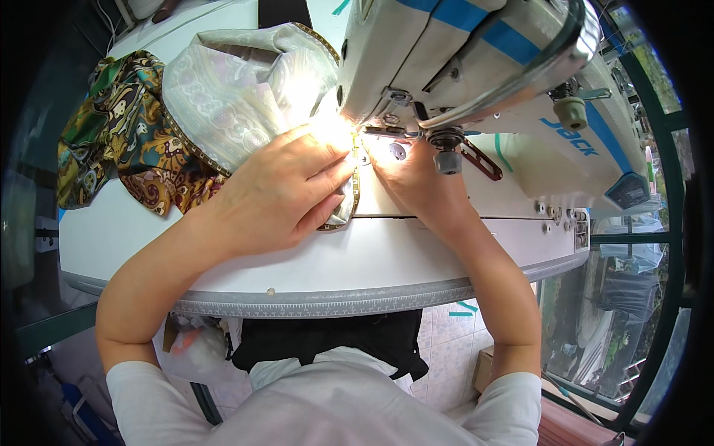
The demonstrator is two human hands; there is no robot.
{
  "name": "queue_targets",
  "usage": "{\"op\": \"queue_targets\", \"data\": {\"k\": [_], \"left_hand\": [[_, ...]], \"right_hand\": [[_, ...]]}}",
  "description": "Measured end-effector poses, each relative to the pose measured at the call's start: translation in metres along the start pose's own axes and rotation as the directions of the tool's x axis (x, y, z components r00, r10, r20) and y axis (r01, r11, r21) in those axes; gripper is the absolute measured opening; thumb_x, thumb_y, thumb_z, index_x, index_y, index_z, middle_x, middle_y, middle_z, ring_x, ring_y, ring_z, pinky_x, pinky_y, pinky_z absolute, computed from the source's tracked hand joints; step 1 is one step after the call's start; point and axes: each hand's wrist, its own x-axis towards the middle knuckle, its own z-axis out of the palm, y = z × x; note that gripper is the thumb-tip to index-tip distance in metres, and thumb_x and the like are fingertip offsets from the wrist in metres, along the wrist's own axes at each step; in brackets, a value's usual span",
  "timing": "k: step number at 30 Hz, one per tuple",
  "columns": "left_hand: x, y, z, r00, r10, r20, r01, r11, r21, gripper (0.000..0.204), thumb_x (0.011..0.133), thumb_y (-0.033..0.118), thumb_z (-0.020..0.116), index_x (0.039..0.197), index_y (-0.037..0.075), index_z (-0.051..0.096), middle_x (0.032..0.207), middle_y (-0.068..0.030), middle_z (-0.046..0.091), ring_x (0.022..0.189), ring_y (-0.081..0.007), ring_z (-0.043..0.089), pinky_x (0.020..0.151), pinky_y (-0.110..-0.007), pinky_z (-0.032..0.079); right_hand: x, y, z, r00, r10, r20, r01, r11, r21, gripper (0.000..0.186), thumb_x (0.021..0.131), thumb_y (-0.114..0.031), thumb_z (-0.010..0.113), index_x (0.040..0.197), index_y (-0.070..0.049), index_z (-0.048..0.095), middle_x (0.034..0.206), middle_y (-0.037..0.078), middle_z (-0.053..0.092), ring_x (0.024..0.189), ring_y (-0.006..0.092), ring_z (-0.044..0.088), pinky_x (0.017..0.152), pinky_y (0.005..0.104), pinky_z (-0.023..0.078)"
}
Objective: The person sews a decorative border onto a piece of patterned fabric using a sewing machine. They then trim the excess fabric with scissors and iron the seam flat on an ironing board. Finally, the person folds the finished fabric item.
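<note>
A patterned cloth lies bunched on the sewing table, its pale grey underside (223, 85) up and a narrow dark-and-gold trimmed edge running toward the needle area of a white sewing machine (431, 52). My left hand (279, 189) rests palm down on the pale cloth, fingers spread and pointing toward the presser foot, pressing the trimmed edge. Just right of the needle area, my right hand (420, 178) reaches under the machine head beside that edge. The machine parts and bright lamp glare hide most of its fingers, so I cannot tell whether it grips the cloth.
The printed green, brown and gold face of the cloth (111, 134) spreads out at the left. A grey ruler strip (320, 303) lines the table's front edge. Several small bobbins (549, 213) sit at the right. A dark flat object (284, 13) lies at the back.
</note>
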Motion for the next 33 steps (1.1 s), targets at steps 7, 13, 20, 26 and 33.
{"op": "queue_targets", "data": {"k": [7, 13, 20, 26, 33], "left_hand": [[0.000, 0.000, 0.001, 1.000, 0.008, -0.018, -0.007, 1.000, 0.019, 0.036, 0.086, 0.012, 0.067, 0.118, -0.004, 0.063, 0.118, -0.0154, 0.062, 0.112, -0.0320, 0.059, 0.107, -0.047, 0.044], [0.001, 0.001, -0.001, 1.000, 0.007, -0.015, -0.007, 1.000, 0.029, 0.034, 0.086, 0.013, 0.068, 0.115, -0.004, 0.065, 0.118, -0.0160, 0.062, 0.113, -0.0334, 0.058, 0.107, -0.047, 0.044], [0.003, 0.000, 0.000, 1.000, 0.007, 0.007, -0.007, 1.000, 0.029, 0.036, 0.086, 0.014, 0.068, 0.116, -0.005, 0.065, 0.118, -0.0168, 0.062, 0.115, -0.0341, 0.058, 0.108, -0.048, 0.044], [0.000, 0.000, -0.002, 0.999, -0.034, 0.029, 0.034, 0.999, -0.005, 0.041, 0.083, 0.010, 0.071, 0.122, -0.002, 0.064, 0.124, -0.0174, 0.061, 0.118, -0.0382, 0.057, 0.106, -0.050, 0.044], [0.002, -0.002, -0.002, 0.999, -0.041, 0.034, 0.041, 0.999, -0.016, 0.039, 0.084, 0.010, 0.070, 0.121, -0.003, 0.064, 0.126, -0.0181, 0.061, 0.120, -0.0388, 0.056, 0.107, -0.049, 0.043]], "right_hand": [[0.000, -0.034, -0.033, 0.987, -0.032, 0.155, 0.080, 0.946, -0.315, 0.026, 0.074, -0.014, 0.082, 0.089, 0.003, 0.068, 0.084, 0.019, 0.066, 0.087, 0.0384, 0.063, 0.074, 0.0433, 0.049], [-0.029, -0.056, -0.024, 0.848, -0.483, 0.219, 0.504, 0.862, -0.050, 0.026, 0.074, 0.004, 0.072, 0.099, 0.000, 0.066, 0.102, 0.012, 0.066, 0.093, 0.0299, 0.066, 0.076, 0.0392, 0.052], [-0.035, -0.049, -0.018, 0.845, -0.489, 0.216, 0.511, 0.858, -0.057, 0.023, 0.077, 0.005, 0.070, 0.100, 0.002, 0.066, 0.102, 0.013, 0.066, 0.093, 0.0296, 0.066, 0.078, 0.0384, 0.051], [-0.035, -0.049, -0.017, 0.852, -0.473, 0.224, 0.495, 0.867, -0.053, 0.023, 0.077, 0.005, 0.069, 0.100, 0.002, 0.066, 0.101, 0.013, 0.066, 0.092, 0.0300, 0.066, 0.078, 0.0391, 0.051], [-0.034, -0.051, -0.019, 0.857, -0.450, 0.251, 0.480, 0.874, -0.070, 0.024, 0.077, 0.005, 0.069, 0.101, 0.002, 0.066, 0.103, 0.013, 0.066, 0.093, 0.0299, 0.066, 0.078, 0.0393, 0.051]]}}
